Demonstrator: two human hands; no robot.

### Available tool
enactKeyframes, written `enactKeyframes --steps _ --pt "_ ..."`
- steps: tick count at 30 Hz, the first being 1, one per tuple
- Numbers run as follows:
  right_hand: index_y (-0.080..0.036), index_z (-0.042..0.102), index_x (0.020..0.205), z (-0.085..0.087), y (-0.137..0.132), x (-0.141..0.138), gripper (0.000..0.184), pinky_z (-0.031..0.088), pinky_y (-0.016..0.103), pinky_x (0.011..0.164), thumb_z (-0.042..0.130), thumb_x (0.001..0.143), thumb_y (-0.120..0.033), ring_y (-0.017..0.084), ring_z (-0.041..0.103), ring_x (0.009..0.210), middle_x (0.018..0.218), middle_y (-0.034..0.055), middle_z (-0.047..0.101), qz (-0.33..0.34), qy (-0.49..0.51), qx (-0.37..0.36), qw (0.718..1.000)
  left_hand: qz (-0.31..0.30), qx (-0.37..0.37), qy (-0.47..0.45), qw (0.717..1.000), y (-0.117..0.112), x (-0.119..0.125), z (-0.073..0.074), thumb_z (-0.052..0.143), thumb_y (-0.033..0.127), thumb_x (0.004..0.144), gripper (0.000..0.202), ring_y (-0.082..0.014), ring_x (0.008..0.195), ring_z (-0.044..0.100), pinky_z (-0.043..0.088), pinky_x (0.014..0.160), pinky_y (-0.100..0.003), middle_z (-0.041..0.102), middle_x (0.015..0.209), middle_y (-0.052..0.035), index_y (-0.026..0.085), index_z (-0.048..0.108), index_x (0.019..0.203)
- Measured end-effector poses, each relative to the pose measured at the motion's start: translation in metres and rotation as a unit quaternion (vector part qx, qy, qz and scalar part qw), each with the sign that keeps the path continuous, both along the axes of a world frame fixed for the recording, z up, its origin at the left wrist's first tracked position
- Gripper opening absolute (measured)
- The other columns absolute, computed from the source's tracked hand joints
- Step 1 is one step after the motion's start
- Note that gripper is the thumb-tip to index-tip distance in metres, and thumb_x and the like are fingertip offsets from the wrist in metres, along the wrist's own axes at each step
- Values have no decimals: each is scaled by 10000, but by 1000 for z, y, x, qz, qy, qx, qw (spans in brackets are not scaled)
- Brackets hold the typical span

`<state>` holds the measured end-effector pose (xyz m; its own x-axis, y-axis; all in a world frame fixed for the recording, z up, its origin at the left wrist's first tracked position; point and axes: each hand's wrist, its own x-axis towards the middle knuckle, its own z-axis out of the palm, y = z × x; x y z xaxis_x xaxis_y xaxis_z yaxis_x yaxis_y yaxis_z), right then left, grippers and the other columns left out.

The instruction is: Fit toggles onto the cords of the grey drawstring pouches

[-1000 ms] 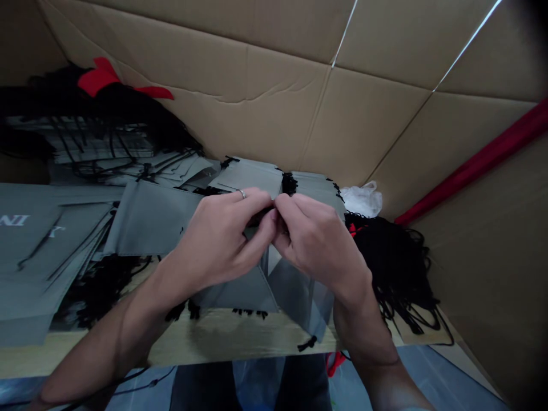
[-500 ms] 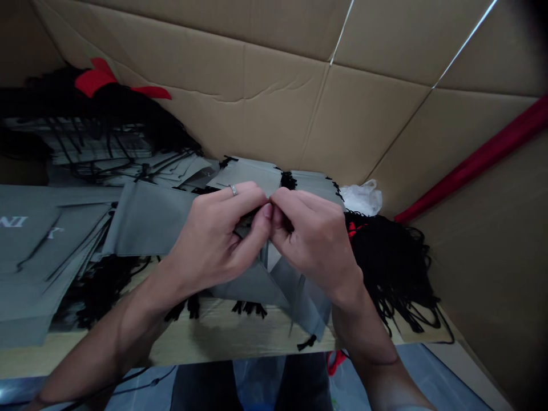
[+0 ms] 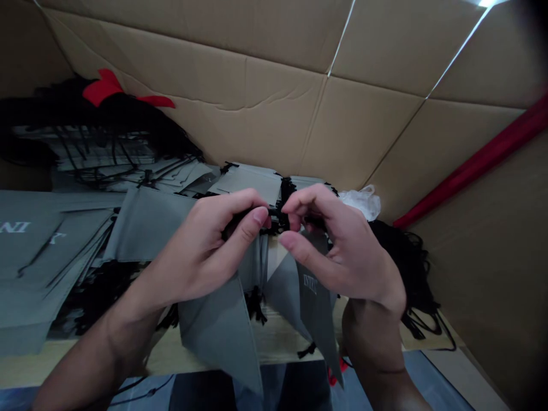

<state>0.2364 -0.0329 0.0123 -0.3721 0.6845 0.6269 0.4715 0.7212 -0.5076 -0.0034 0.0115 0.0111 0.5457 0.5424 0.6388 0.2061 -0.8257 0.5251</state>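
My left hand pinches a black cord between thumb and forefinger. A grey drawstring pouch hangs beneath it, past the table's front edge. Thumb and forefinger of my right hand are apart, facing the cord end, while its other fingers curl inward. Below that hand dangles another grey pouch with white lettering; black cord shows in the palm, its hold partly hidden. Behind the hands lie stacked grey pouches with black cord ends.
Large grey pouches with white print lie at left, beside bundles of black cords with a red strip. Another cord bundle and a clear plastic bag are at right. Cardboard walls enclose the wooden table.
The pinched fingertips have separated. My right hand has moved slightly right and its thumb and forefinger have opened. The two pouches now hang lower, with lettering visible on the right one.
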Motion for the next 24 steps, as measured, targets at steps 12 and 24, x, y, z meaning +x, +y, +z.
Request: enactKeyframes --steps 12,24 --pt "-192 686 1012 -9 10 -12 150 527 273 775 677 1161 -183 143 635 812 903 1 701 -59 -100 145 983 -3 97 45 994 1 3 -6 524 208 1183 275 -126 646 482 371 601 -294 530 753 38 209 569 912" --pt "-250 719 950 -10 13 -8 163 494 287 659 816 1080 -237 119 567 689 794 -50 632 121 85 38 988 -61 64 46 995 -17 -12 8 530 187 1160 272 -118 582 437 396 566 -304 474 706 47 226 552 892"
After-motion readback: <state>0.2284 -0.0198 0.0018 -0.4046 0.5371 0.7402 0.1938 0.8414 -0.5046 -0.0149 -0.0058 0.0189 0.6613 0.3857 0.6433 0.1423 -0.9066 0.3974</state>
